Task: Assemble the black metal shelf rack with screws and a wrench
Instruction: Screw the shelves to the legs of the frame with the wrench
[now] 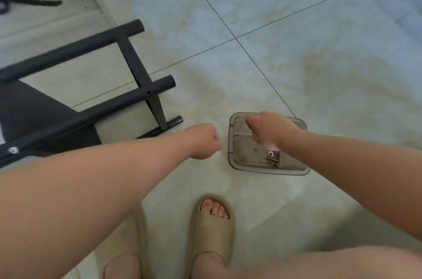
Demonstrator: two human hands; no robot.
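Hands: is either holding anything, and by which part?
Cannot be told. The left hand is curled beside the tray, with nothing showing from it. The right hand is over the tray, too blurred to show a hold.

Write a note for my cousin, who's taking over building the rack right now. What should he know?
Left hand: fingers curled, beside the clear tray; whether it holds anything is hidden.
Right hand: over the tray, blurred, grip unclear.
Hardware: small metal pieces, one looks like a wrench, lying in the tray on the floor.
Black rack frame: lying on the floor to the left.
Done: one fitted screw shows in a tube at the left edge.
Left: a hole in another tube is empty, so more screwing likely remains.
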